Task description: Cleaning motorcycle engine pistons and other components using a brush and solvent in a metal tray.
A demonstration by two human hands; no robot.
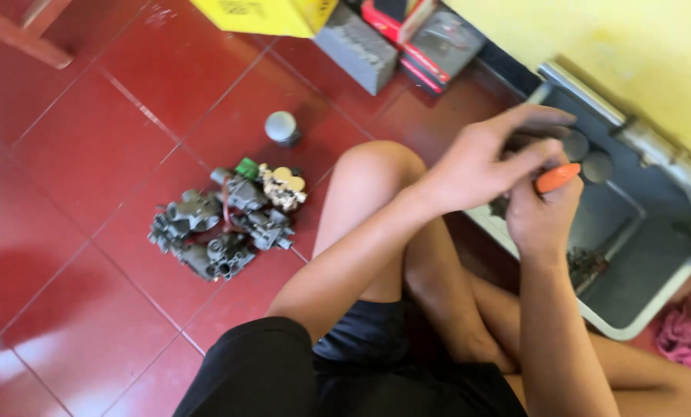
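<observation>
I sit on a red tiled floor with my knees up. My right hand point(542, 220) grips an orange-handled tool point(558, 177) over a grey plastic tray point(646, 255). My left hand point(480, 162) reaches across my knee and meets the right hand, its fingers pinched on a small dark part point(517, 143) that is mostly hidden. Round grey pieces point(596, 166) lie in the tray just beyond both hands.
A heap of dark grey metal engine parts point(222, 224) with a green cap and brass bits lies on the floor to the left. A grey cylinder point(282, 127) stands behind it. Further back are a yellow box point(268, 15) and a grey block point(357, 46). A pink rag point(689, 332) lies at the right.
</observation>
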